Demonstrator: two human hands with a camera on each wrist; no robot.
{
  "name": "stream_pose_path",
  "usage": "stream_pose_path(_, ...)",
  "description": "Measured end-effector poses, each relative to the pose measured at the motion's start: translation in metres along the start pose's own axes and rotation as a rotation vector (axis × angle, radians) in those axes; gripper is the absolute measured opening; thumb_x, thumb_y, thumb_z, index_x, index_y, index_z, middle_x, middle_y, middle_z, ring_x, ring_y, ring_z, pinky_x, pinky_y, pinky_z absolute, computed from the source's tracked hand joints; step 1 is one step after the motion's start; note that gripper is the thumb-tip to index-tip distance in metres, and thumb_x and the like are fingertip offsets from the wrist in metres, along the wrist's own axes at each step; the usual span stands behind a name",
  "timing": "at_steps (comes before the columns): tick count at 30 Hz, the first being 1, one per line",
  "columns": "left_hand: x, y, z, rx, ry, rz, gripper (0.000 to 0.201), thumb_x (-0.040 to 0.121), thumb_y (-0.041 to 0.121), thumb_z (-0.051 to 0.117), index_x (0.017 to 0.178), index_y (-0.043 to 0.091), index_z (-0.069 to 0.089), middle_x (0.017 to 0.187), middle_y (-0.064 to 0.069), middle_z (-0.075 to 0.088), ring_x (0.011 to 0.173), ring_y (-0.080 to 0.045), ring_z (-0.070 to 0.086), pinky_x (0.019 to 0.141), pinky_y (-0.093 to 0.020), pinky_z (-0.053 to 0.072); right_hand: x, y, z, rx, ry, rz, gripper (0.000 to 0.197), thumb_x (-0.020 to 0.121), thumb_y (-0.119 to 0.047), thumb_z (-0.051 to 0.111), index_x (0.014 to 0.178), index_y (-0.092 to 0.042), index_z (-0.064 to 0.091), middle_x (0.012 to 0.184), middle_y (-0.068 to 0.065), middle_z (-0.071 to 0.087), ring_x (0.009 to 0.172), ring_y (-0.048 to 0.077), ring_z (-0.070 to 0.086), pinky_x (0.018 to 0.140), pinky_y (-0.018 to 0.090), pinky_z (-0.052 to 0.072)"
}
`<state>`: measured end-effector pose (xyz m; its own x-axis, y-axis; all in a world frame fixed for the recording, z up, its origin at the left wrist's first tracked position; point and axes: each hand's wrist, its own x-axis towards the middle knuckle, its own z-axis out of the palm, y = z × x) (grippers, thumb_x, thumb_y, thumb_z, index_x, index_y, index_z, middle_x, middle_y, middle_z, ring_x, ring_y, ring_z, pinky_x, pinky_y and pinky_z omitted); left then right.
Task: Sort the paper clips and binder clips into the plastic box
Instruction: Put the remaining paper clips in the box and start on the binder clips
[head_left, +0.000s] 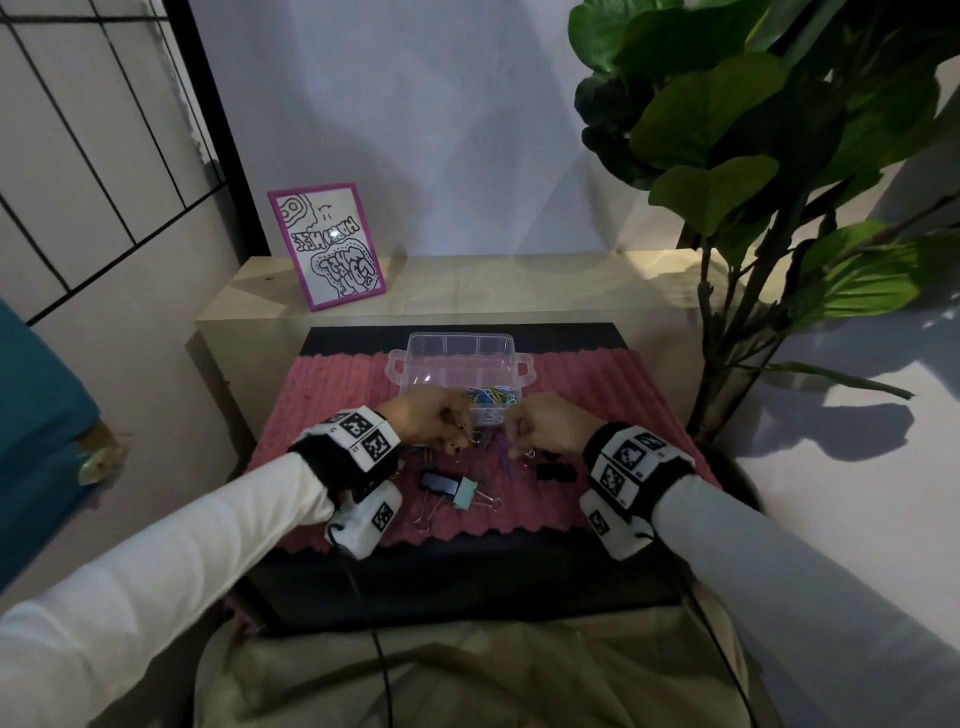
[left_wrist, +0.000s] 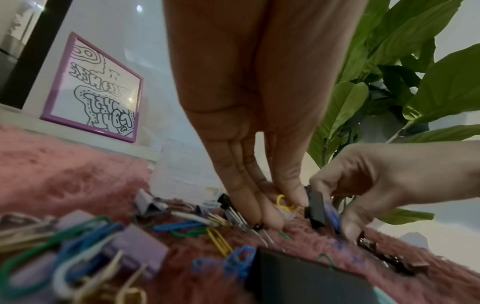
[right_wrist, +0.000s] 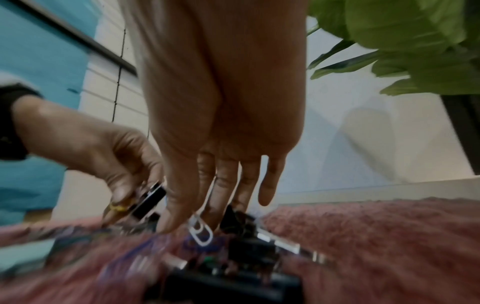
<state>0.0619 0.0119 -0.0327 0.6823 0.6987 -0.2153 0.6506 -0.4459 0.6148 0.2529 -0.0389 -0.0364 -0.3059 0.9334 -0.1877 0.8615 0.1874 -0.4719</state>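
A clear plastic box (head_left: 415, 358) stands at the far side of the pink mat (head_left: 597, 395), with several coloured paper clips (head_left: 491, 397) in its near compartment. My left hand (head_left: 457, 434) reaches down just in front of the box and pinches a yellow paper clip (left_wrist: 284, 203) between thumb and fingers. A black binder clip (left_wrist: 315, 209) stands on edge against that thumb, between the two hands; which hand holds it I cannot tell. My right hand (head_left: 519, 441) points its fingers down and pinches a white paper clip (right_wrist: 200, 232). Purple clips (head_left: 501, 454) lie beneath it.
Loose on the mat lie a black binder clip (head_left: 439, 483), a teal one (head_left: 465, 493), another black one (head_left: 556, 471), lilac binder clips (left_wrist: 135, 246) and several coloured paper clips (left_wrist: 182, 226). A framed drawing (head_left: 327, 244) leans behind; a leafy plant (head_left: 753, 130) stands right.
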Motion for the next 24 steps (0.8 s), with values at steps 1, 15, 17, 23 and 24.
stream_pose_path(1,-0.001,-0.001,-0.001,-0.062,0.000,0.001,0.006,0.079,0.006,0.065,0.085,0.008,0.064,0.064,0.009,0.064,0.052,0.001,0.062,0.059,-0.015,0.054,-0.003,0.002,-0.004,0.068,0.066,-0.026,0.016,0.075,-0.006,0.070,0.068,-0.014,0.058,0.062,-0.013,0.055,0.059,-0.003,0.049,0.056,0.008,0.038)
stream_pose_path(15,-0.006,0.009,0.014,0.058,0.158,0.155,0.009,0.077,0.012,0.067,0.086,0.011,0.070,0.083,0.001,0.070,0.070,-0.006,0.061,0.065,0.002,0.040,-0.010,0.002,0.020,0.116,0.092,-0.037,0.019,0.074,0.000,0.069,0.068,-0.012,0.055,0.061,-0.011,0.054,0.055,0.000,0.052,0.048,0.008,0.042)
stream_pose_path(17,-0.008,0.011,0.018,0.085,0.130,0.186,0.010,0.077,0.012,0.067,0.086,0.011,0.070,0.085,-0.001,0.070,0.076,-0.011,0.063,0.074,-0.011,0.046,-0.007,-0.003,0.027,0.013,0.077,-0.060,0.016,0.075,-0.002,0.067,0.071,-0.012,0.056,0.067,-0.005,0.057,0.061,0.007,0.055,0.057,0.018,0.043)
stream_pose_path(23,-0.010,0.008,0.014,0.039,0.071,0.190,0.019,0.081,0.009,0.062,0.099,0.011,0.067,0.091,-0.002,0.065,0.079,-0.017,0.064,0.073,-0.017,0.049,-0.008,-0.008,0.016,0.050,0.029,-0.045,0.019,0.076,-0.003,0.068,0.067,-0.014,0.056,0.074,0.001,0.061,0.068,0.017,0.064,0.060,0.018,0.049)
stream_pose_path(24,-0.011,0.006,0.013,0.049,0.070,0.183,0.022,0.082,0.009,0.061,0.104,0.012,0.066,0.091,0.001,0.064,0.077,-0.015,0.064,0.071,-0.012,0.047,-0.009,-0.006,0.009,0.106,0.057,-0.045,0.020,0.075,-0.003,0.069,0.065,-0.014,0.055,0.070,-0.001,0.061,0.064,0.012,0.062,0.057,0.010,0.046)
